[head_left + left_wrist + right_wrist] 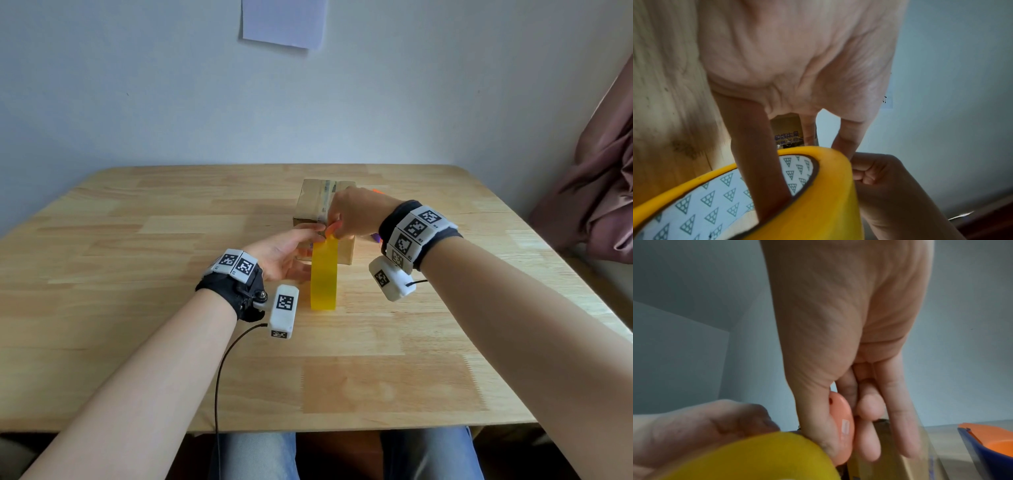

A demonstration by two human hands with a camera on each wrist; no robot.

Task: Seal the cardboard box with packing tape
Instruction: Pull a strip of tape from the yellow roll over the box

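Note:
A small cardboard box (308, 205) lies mid-table, with a clear tape strip (327, 195) running along its top. A yellow tape roll (324, 277) stands on edge just in front of the box. My left hand (289, 251) holds this roll (818, 203), one finger pushed through the patterned core. My right hand (354, 212) sits over the box's near top edge, right above the roll. It pinches a small orange cutter (842, 426) between thumb and fingers; in the head view only the cutter's tip (337, 226) shows. The box's front face is mostly hidden behind the roll and hands.
An orange and blue tool (986, 439) lies beside the box on the right, partly hidden by my right wrist. The wooden table (137, 274) stands against a white wall. A pink cloth (596, 192) hangs at the right edge.

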